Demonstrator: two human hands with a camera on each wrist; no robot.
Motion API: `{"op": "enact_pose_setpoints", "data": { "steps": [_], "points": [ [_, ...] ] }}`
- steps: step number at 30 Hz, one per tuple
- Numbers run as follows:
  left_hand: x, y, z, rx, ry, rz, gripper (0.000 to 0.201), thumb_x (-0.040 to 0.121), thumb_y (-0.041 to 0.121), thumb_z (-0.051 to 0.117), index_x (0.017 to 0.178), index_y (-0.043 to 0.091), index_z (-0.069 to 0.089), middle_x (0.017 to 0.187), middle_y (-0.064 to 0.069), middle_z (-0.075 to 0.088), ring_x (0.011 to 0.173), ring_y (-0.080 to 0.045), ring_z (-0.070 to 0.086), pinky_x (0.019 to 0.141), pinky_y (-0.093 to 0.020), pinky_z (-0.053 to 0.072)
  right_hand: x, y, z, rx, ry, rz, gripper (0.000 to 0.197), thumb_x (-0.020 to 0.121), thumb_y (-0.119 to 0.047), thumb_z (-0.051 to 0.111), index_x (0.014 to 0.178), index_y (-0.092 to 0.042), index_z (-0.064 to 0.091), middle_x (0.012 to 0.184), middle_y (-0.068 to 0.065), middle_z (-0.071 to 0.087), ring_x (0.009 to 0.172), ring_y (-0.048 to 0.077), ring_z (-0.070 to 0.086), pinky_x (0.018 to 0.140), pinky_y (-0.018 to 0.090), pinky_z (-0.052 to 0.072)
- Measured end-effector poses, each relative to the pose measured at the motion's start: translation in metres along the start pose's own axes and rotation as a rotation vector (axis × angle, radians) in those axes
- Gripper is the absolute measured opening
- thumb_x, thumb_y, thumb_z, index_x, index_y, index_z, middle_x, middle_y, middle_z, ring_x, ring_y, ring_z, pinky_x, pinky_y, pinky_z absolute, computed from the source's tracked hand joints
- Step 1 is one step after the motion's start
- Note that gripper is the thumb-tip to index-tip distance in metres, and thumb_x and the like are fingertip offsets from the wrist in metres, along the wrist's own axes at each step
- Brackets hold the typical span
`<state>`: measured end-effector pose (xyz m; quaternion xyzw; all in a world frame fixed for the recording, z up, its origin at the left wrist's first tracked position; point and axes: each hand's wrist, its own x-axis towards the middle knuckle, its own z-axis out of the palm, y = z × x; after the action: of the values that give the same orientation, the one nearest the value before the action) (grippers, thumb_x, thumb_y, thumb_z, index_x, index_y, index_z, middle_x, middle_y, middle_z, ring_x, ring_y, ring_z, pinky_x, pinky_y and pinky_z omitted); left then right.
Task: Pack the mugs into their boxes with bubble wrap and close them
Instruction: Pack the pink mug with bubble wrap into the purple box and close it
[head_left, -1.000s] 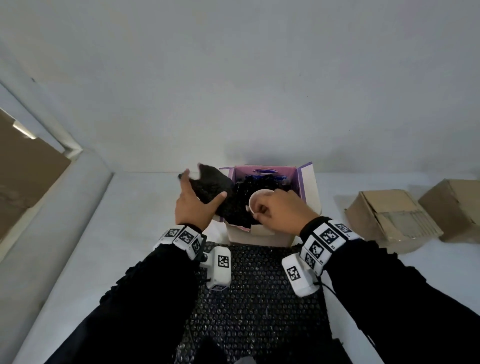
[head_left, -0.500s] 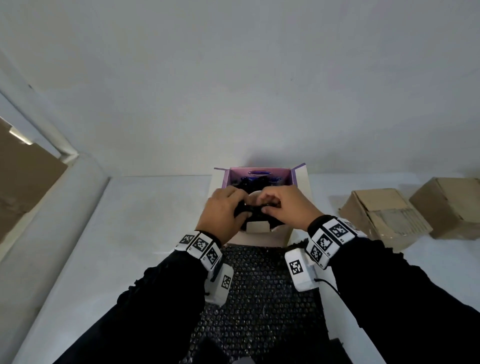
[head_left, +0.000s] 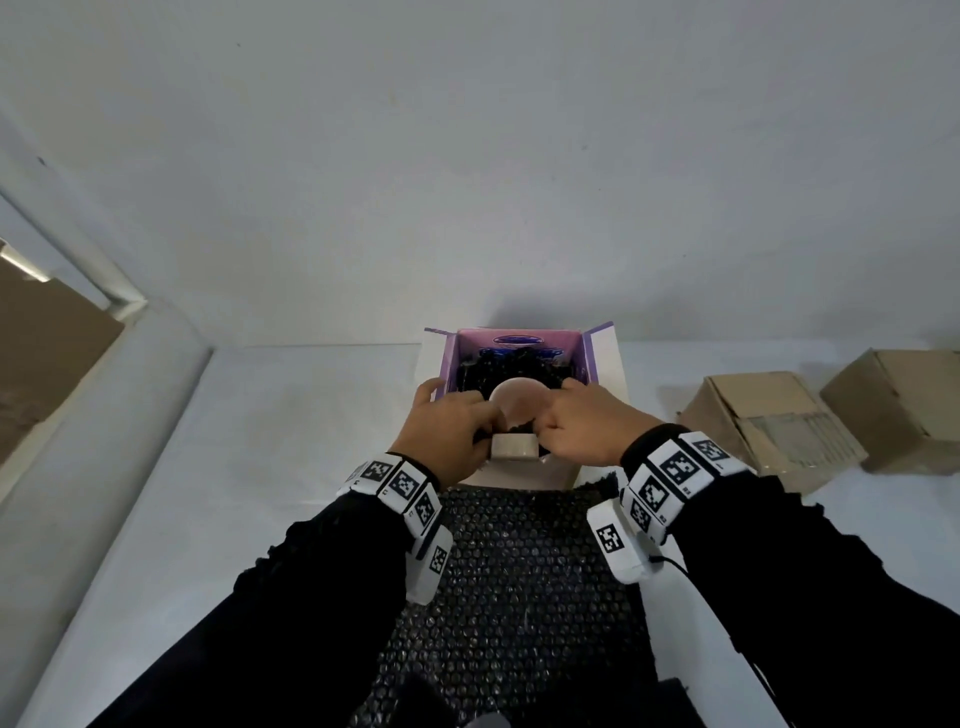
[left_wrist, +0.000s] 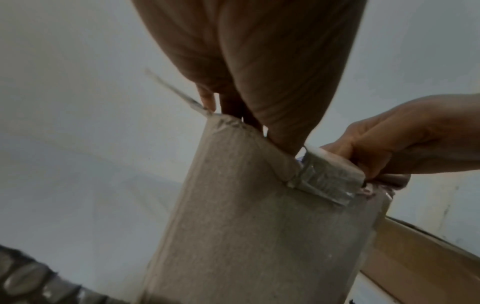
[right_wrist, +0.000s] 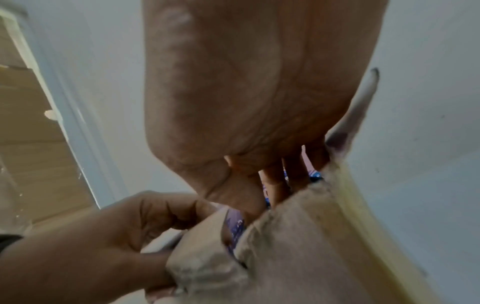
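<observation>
Both hands reach forward into the open box (head_left: 602, 358) at the table's far middle. The left hand (head_left: 449, 426) and right hand (head_left: 584, 423), fingers curled, grip the bubble wrap (head_left: 511, 366) around the mug (head_left: 519, 402) inside.

The head view looks forward and down from above at the tabletop (head_left: 260, 467), taking in both forearms and the open box (head_left: 602, 364) against the far wall. Each wrist view looks up along its own palm from very near, from low beside the box's near wall. All three views share the box's near edge.
</observation>
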<state>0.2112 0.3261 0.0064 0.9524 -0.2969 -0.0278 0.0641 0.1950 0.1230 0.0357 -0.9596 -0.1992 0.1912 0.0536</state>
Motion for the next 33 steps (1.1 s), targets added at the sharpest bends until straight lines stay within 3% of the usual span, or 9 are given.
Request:
{"op": "enact_pose_setpoints", "data": {
  "steps": [2,6,11,16,20,23,27,30,33],
  "points": [
    [0.0,0.002,0.001,0.039,-0.04,0.032,0.026,0.089,0.029,0.048,0.11,0.036,0.063,0.1,0.012,0.066,0.103,-0.009,0.059,0.114,-0.04,0.001,0.001,-0.002,0.005,-0.134,0.002,-0.009,0.031,0.096,-0.029,0.038,0.091,-0.021,0.068,0.097,0.001,0.062,0.096,0.021,0.043,0.079,0.035,0.029],
    [-0.004,0.001,0.008,0.093,-0.132,0.069,0.043,0.089,0.038,0.027,0.109,0.034,0.064,0.099,0.012,0.068,0.105,-0.007,0.059,0.114,-0.043,-0.014,0.004,-0.001,0.01,-0.109,0.097,-0.001,0.027,0.093,-0.029,0.044,0.093,-0.019,0.069,0.094,0.001,0.065,0.089,0.022,0.056,0.079,0.03,0.035],
    [-0.007,0.002,0.005,0.115,-0.134,0.094,0.052,0.089,0.04,0.022,0.118,0.03,0.064,0.117,0.013,0.059,0.112,-0.013,0.053,0.116,-0.046,-0.011,0.007,0.002,0.023,-0.091,0.23,0.003,0.036,0.092,-0.032,0.049,0.125,-0.018,0.057,0.123,0.004,0.056,0.105,0.025,0.051,0.086,0.037,0.041],
    [-0.008,0.006,0.004,0.115,-0.109,0.064,0.036,0.095,0.036,0.027,0.119,0.035,0.055,0.102,0.01,0.068,0.102,-0.013,0.061,0.115,-0.046,-0.011,0.002,0.002,0.027,-0.007,0.268,-0.061,0.025,0.094,-0.026,0.042,0.108,-0.023,0.063,0.104,0.0,0.066,0.083,0.025,0.062,0.077,0.033,0.039],
    [-0.006,0.007,0.002,0.134,-0.19,0.064,0.035,0.099,0.044,0.029,0.112,0.038,0.061,0.093,0.01,0.07,0.106,-0.009,0.06,0.114,-0.05,-0.015,-0.006,0.008,0.03,-0.25,0.179,-0.086,0.054,0.089,-0.038,0.011,0.098,-0.022,0.062,0.081,0.001,0.07,0.074,0.021,0.059,0.092,0.034,0.029],
    [-0.001,0.007,-0.002,0.074,-0.212,0.071,0.035,0.099,0.049,0.032,0.115,0.039,0.062,0.102,0.012,0.068,0.112,-0.009,0.056,0.114,-0.047,-0.015,-0.002,0.008,0.018,-0.224,0.17,-0.067,0.036,0.093,-0.033,0.032,0.09,-0.018,0.065,0.078,0.002,0.066,0.072,0.022,0.056,0.094,0.036,0.036],
    [0.004,-0.004,0.001,0.082,-0.059,0.062,0.036,0.092,0.051,0.046,0.122,0.034,0.058,0.121,0.01,0.058,0.118,-0.013,0.051,0.117,-0.043,0.005,0.014,0.018,0.008,-0.166,0.36,0.002,0.028,0.087,-0.025,0.047,0.114,-0.02,0.057,0.11,-0.001,0.062,0.101,0.022,0.057,0.087,0.036,0.034],
    [0.005,-0.006,0.005,0.069,-0.052,0.052,0.051,0.091,0.049,0.047,0.138,0.029,0.045,0.141,0.007,0.045,0.128,-0.015,0.045,0.118,-0.045,0.006,0.03,0.021,0.005,-0.19,0.229,0.087,0.046,0.089,-0.027,0.046,0.135,-0.023,0.045,0.132,-0.004,0.056,0.12,0.02,0.052,0.105,0.042,0.025],
    [0.003,-0.003,0.008,0.098,-0.08,0.046,0.063,0.087,0.063,0.023,0.138,0.033,0.045,0.148,0.009,0.039,0.129,-0.015,0.044,0.117,-0.048,-0.001,0.041,0.022,0.007,-0.221,0.175,0.135,0.036,0.09,-0.031,0.041,0.124,-0.024,0.051,0.114,-0.006,0.067,0.116,0.02,0.056,0.111,0.049,0.009]
  ]
}}
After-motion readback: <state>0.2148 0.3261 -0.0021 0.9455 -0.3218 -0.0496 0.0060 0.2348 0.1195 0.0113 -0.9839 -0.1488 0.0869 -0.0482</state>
